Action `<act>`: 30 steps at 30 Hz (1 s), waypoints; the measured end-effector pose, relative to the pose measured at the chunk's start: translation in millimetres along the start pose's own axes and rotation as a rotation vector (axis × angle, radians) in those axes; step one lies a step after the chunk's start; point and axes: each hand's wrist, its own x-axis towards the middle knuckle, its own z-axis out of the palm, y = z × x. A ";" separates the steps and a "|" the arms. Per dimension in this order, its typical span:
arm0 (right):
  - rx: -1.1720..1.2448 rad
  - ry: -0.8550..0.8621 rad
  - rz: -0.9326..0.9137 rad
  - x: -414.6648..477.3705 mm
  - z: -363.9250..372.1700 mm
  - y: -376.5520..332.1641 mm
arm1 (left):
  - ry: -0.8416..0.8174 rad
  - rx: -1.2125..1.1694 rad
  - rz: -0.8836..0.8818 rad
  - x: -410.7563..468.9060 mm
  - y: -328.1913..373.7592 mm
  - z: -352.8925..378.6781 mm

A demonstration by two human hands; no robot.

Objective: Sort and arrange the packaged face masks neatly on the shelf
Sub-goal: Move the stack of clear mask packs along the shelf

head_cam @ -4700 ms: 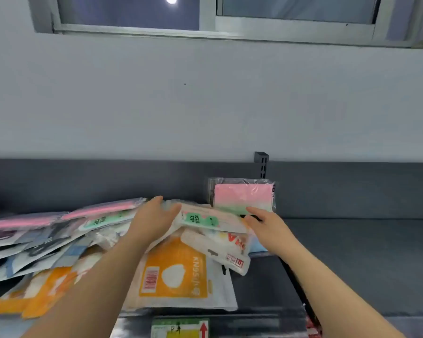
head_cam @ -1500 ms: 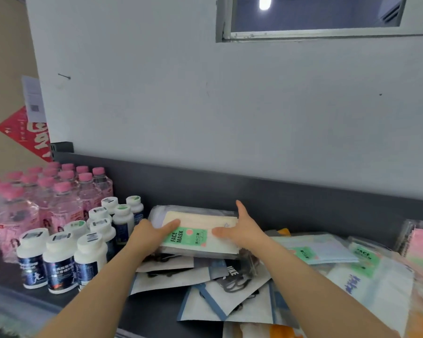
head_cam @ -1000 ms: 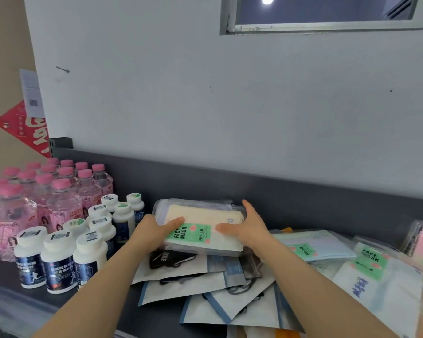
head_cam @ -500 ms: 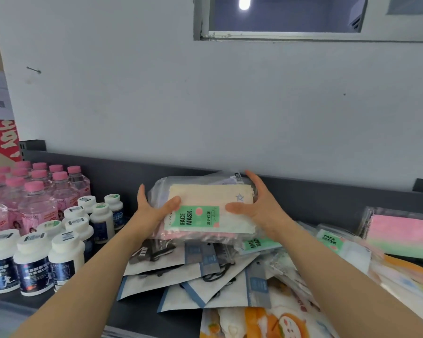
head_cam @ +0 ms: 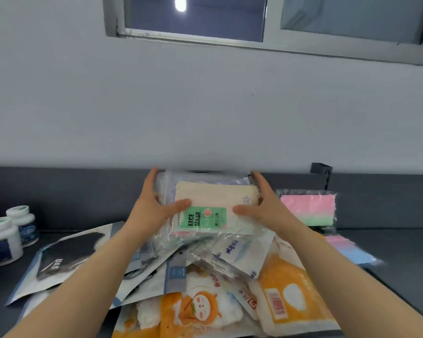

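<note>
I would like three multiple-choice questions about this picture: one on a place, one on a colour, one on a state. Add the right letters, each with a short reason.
1. Where is the pink-and-green pack, seen from the held pack?
A) left of it
B) right of it
C) under it
2. What colour is the FACE MASK label?
A) green
B) orange
C) blue
3. Who grips the held pack?
A) both hands
B) one hand only
C) no hand
1 B: it stands past the right hand.
2 A: the label is green.
3 A: left hand and right hand each lay a thumb on its front.
</note>
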 end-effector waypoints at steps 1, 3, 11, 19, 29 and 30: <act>-0.022 0.006 0.010 -3.6 -8.1 4.4 | -0.006 -0.002 -0.004 -1.1 0.3 9.8; -0.057 0.027 0.029 -11.4 -27.9 13.1 | -0.006 0.009 0.002 -1.2 5.7 32.9; 0.027 0.037 0.186 -26.6 -121.4 40.0 | -0.044 0.026 0.000 7.1 49.7 125.4; -0.136 -0.026 0.369 -40.3 -210.9 107.7 | 0.023 0.207 -0.181 -0.9 40.5 214.2; -0.341 0.000 0.419 -36.2 -263.0 174.3 | -0.025 0.686 -0.220 3.8 47.6 280.0; -0.371 0.002 0.370 -32.9 -266.1 174.1 | -0.033 0.705 -0.235 4.4 50.3 285.6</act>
